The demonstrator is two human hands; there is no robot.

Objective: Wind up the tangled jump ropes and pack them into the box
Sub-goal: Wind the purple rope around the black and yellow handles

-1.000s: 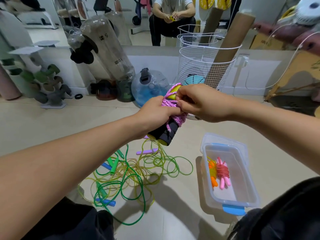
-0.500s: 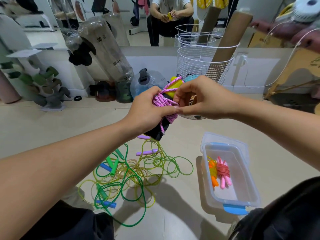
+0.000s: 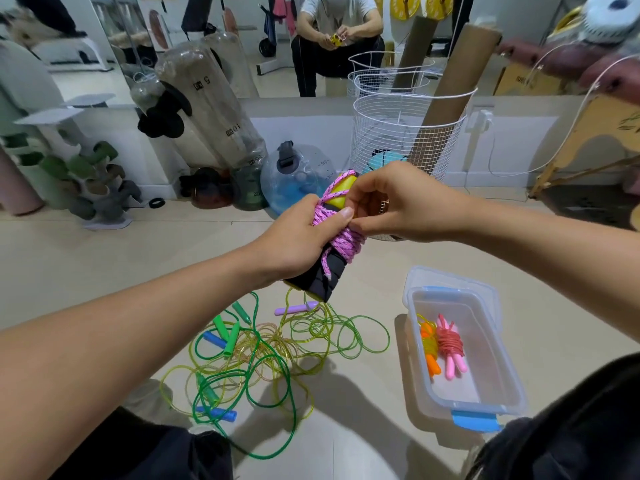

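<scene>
The pink jump rope (image 3: 341, 233) is a braided cord, pink flecked with white, wound in crossing turns around a pair of handles that are black along the lower part and yellow at the top. It is held up in the air above the floor (image 3: 104, 271), between the loose tangle and the box. The left hand (image 3: 304, 239) grips the bundle round its middle, thumb pressed flat over the pink windings. The right hand (image 3: 403, 202) has its fingers curled at the yellow end, pinching the cord there. A short frayed tail of cord hangs down over the black handles. Below the hands, on the pale floor, lies the tangle of ropes (image 3: 263, 355): thin translucent green and yellow-green cords looped over one another, with green, blue and one lilac handle among them. Right of the tangle stands the clear plastic box (image 3: 485, 403) with blue clips, resting on its lid; inside, toward its far left corner, lie two wound ropes side by side, an orange and yellow one and a red one with pink handles. Along the far edge of the floor stand a white wire basket (image 3: 408, 133) holding a cardboard tube, a blue water-filled ball, clear weight bags and a rack of dumbbells, under a wall mirror.
</scene>
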